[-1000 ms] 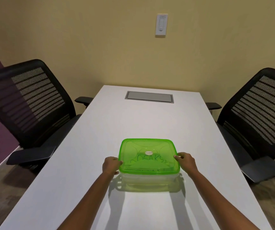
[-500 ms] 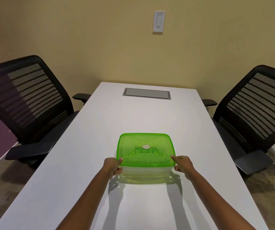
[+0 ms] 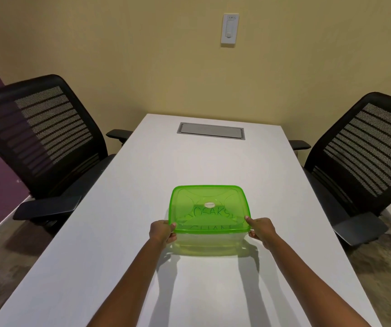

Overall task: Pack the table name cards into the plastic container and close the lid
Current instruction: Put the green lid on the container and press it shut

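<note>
A clear plastic container (image 3: 209, 244) stands on the white table (image 3: 123, 220) in front of me, with a translucent green lid (image 3: 209, 208) lying flat on top. Handwritten letters of name cards inside show dimly through the lid. My left hand (image 3: 161, 233) grips the lid's near left corner, thumb on top and fingers under the rim. On the near right corner my right hand (image 3: 261, 230) holds the same way.
Two black mesh office chairs flank the table, one at the left (image 3: 41, 142) and one at the right (image 3: 364, 156). A grey cable hatch (image 3: 211, 131) is set into the table's far end. A wall switch (image 3: 229, 29) hangs above.
Both hands have slid from the lid's side edges toward its near corners. The container stays in place on the table; the view has shifted slightly.
</note>
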Motion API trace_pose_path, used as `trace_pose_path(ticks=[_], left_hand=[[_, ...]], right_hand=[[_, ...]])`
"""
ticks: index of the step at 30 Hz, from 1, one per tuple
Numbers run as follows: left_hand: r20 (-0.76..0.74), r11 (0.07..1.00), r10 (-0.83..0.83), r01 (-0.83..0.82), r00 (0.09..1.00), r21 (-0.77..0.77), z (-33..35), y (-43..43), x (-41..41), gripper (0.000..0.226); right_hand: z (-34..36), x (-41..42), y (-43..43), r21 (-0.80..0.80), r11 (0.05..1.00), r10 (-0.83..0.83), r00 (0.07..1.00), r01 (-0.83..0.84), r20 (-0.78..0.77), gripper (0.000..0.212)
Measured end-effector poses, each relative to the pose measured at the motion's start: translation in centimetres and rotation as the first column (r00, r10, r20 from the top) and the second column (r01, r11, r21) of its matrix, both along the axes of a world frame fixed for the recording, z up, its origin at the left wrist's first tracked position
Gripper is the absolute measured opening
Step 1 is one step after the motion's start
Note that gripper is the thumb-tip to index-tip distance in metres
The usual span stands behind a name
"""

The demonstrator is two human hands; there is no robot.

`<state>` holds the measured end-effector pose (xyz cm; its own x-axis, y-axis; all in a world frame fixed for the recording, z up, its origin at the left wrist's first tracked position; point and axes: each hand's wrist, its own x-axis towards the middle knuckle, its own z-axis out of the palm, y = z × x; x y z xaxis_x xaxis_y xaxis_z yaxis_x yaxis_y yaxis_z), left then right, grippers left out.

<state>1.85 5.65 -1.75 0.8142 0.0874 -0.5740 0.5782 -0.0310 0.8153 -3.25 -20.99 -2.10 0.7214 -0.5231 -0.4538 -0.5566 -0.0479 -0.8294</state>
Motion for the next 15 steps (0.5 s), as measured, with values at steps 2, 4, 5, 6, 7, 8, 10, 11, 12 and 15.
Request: trace_pose_path(ticks=[2, 4, 5, 6, 7, 8, 10, 11, 12, 15], left_hand=[[0.0, 1.0, 0.0, 0.0, 1.0, -0.006, -0.06, -0.01, 0.03, 0.04], [-0.004, 1.0, -0.008, 0.008, 1.0, -0.008, -0.1, 0.01, 0.09, 0.04], [-0.007, 1.0, -0.011, 0.011, 1.0, -0.007, -0.12, 0.03, 0.12, 0.039], [-0.011, 1.0, -0.015, 0.015, 1.0, -0.001, -0.1, 0.03, 0.1, 0.038], [-0.014, 1.0, -0.019, 0.019, 1.0, 0.005, -0.09, 0.02, 0.08, 0.038], [-0.016, 1.0, -0.021, 0.021, 1.0, 0.008, -0.1, 0.01, 0.07, 0.037], [-0.018, 1.0, -0.022, 0.022, 1.0, 0.011, -0.04, 0.01, 0.04, 0.037], [-0.019, 1.0, -0.021, 0.022, 1.0, 0.013, 0.01, 0.01, 0.05, 0.038], [-0.017, 1.0, -0.019, 0.019, 1.0, 0.015, -0.01, 0.03, 0.07, 0.038], [-0.011, 0.999, -0.026, 0.026, 1.0, 0.034, -0.03, 0.0, 0.1, 0.038]], right_hand=[[-0.21, 0.14, 0.05, -0.02, 1.0, -0.014, 1.0, 0.014, 0.0, 0.039], [-0.26, 0.25, 0.21, -0.055, 0.998, -0.026, 1.0, 0.026, -0.005, 0.044], [-0.25, 0.31, 0.3, -0.068, 0.997, -0.035, 0.999, 0.035, -0.008, 0.044], [-0.23, 0.37, 0.37, -0.08, 0.996, -0.044, 0.999, 0.043, -0.011, 0.043], [-0.19, 0.44, 0.47, -0.09, 0.995, -0.05, 0.999, 0.048, -0.015, 0.042], [-0.15, 0.5, 0.55, -0.097, 0.994, -0.052, 0.998, 0.049, -0.021, 0.04], [-0.14, 0.6, 0.7, -0.101, 0.994, -0.054, 0.998, 0.051, -0.03, 0.038], [-0.13, 0.61, 0.78, -0.097, 0.994, -0.055, 0.998, 0.052, -0.033, 0.038], [-0.15, 0.59, 0.84, -0.09, 0.995, -0.056, 0.998, 0.053, -0.037, 0.038], [-0.2, 0.32, 1.0, -0.076, 0.996, -0.051, 0.997, 0.047, -0.051, 0.031]])
